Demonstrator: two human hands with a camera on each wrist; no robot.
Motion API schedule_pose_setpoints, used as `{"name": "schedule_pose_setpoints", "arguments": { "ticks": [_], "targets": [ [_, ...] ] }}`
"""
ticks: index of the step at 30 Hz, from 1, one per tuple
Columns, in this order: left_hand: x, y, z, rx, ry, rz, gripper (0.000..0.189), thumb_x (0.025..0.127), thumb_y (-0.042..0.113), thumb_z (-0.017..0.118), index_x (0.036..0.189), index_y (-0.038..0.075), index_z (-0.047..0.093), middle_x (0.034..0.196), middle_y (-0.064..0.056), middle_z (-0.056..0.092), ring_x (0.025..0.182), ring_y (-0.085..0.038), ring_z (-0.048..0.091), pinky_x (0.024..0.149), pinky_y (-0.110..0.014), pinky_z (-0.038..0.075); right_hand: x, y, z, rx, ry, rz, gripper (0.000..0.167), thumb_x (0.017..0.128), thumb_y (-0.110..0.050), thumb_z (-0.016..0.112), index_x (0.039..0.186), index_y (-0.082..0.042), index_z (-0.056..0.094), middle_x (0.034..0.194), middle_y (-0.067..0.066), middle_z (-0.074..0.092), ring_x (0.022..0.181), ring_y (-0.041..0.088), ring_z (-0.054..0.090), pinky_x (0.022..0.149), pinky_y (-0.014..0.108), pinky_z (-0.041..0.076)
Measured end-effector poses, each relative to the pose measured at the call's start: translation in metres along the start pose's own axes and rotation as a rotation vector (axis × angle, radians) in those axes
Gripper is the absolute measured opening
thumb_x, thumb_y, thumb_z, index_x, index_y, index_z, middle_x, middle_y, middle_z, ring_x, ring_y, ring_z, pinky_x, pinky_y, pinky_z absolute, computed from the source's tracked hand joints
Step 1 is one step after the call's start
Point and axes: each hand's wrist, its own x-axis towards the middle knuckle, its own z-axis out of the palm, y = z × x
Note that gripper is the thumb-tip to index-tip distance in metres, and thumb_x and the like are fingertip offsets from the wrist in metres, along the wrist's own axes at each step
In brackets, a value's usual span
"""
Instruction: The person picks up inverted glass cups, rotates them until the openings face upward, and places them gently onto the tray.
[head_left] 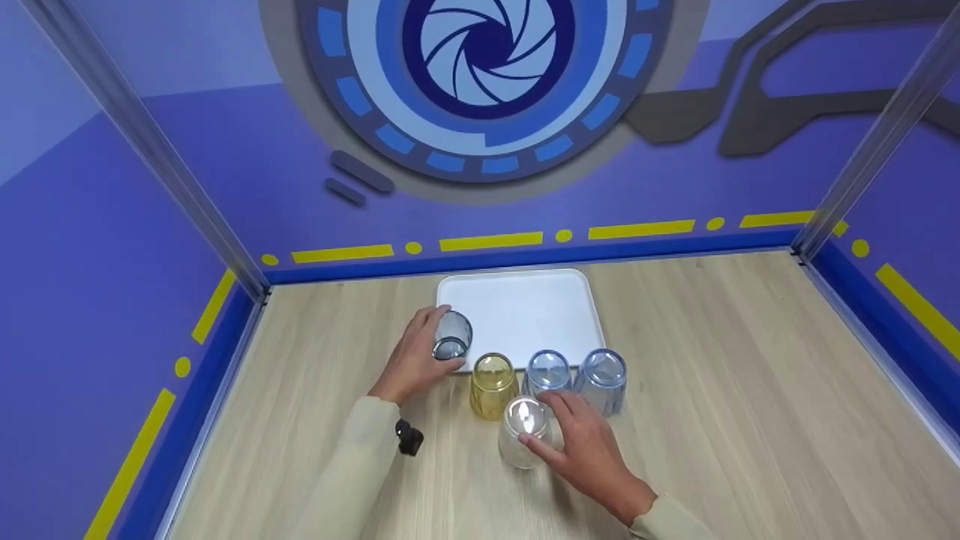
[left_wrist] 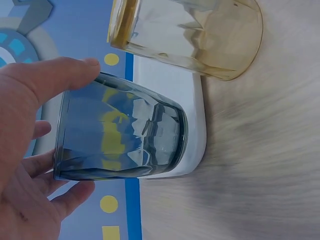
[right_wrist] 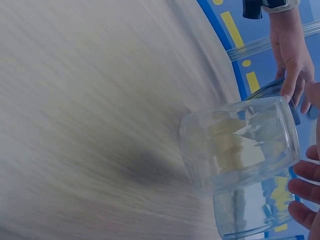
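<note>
My left hand (head_left: 418, 358) grips a smoky blue-grey drinking glass (left_wrist: 125, 132), thumb on one side and fingers on the other near its rim. That glass is upright, its thick base over the near left corner of a white tray (head_left: 525, 315); whether it touches the tray, I cannot tell. My right hand (head_left: 589, 450) spreads its thumb and fingers about the raised base of a clear glass (right_wrist: 235, 145), which is upside down. A gap shows between thumb and glass in the right wrist view. Just beyond, a yellow glass (head_left: 493, 394) is also upside down.
Two pale blue glasses, one in the middle (head_left: 547, 369) and one on the right (head_left: 604, 382), are upside down along the tray's near edge. Printed blue-purple panels (head_left: 225, 150) wall in the wood-patterned table (head_left: 720, 360). A black device (head_left: 409, 437) is on my left wrist.
</note>
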Motion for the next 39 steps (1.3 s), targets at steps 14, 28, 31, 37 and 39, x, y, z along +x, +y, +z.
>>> {"name": "schedule_pose_setpoints", "arguments": {
  "ticks": [14, 28, 31, 37, 39],
  "targets": [
    [0.009, -0.002, 0.004, -0.007, -0.035, -0.048, 0.086, 0.078, 0.03, 0.081, 0.15, 0.022, 0.034, 0.15, -0.004, 0.036, 0.137, -0.023, 0.039, 0.114, -0.043, 0.036, 0.003, 0.002, 0.001, -0.038, -0.041, 0.001, 0.07, 0.076, -0.056, 0.074, 0.13, -0.014, 0.055, 0.125, 0.005, 0.06, 0.116, 0.024, 0.057, 0.098, 0.047, 0.049],
    [0.008, -0.007, 0.004, -0.013, -0.065, -0.081, 0.087, 0.078, 0.031, 0.08, 0.15, 0.023, 0.032, 0.152, -0.002, 0.033, 0.14, -0.023, 0.036, 0.114, -0.044, 0.035, 0.0, -0.004, 0.01, -0.012, -0.147, 0.044, 0.079, 0.076, -0.059, 0.071, 0.135, -0.011, 0.05, 0.13, 0.01, 0.057, 0.119, 0.029, 0.056, 0.099, 0.049, 0.048],
    [0.009, -0.007, 0.004, -0.018, -0.067, -0.084, 0.087, 0.078, 0.031, 0.08, 0.15, 0.023, 0.032, 0.152, -0.003, 0.033, 0.14, -0.023, 0.035, 0.115, -0.044, 0.034, 0.0, -0.005, 0.01, -0.014, -0.155, 0.048, 0.08, 0.076, -0.059, 0.072, 0.136, -0.01, 0.049, 0.131, 0.011, 0.057, 0.12, 0.03, 0.056, 0.099, 0.049, 0.047],
    [0.012, -0.006, 0.004, -0.031, -0.069, -0.086, 0.086, 0.078, 0.03, 0.08, 0.15, 0.022, 0.033, 0.152, -0.003, 0.033, 0.14, -0.024, 0.035, 0.115, -0.045, 0.033, 0.003, -0.005, 0.009, -0.007, -0.166, 0.06, 0.08, 0.076, -0.057, 0.073, 0.136, -0.011, 0.049, 0.13, 0.01, 0.058, 0.12, 0.029, 0.056, 0.1, 0.049, 0.047],
    [0.014, -0.006, 0.004, -0.031, -0.068, -0.092, 0.086, 0.078, 0.03, 0.08, 0.149, 0.023, 0.033, 0.152, -0.002, 0.033, 0.14, -0.023, 0.036, 0.115, -0.044, 0.034, 0.003, -0.006, 0.009, 0.0, -0.179, 0.072, 0.079, 0.077, -0.057, 0.072, 0.137, -0.011, 0.048, 0.131, 0.01, 0.057, 0.121, 0.03, 0.055, 0.101, 0.049, 0.046]
  ]
}}
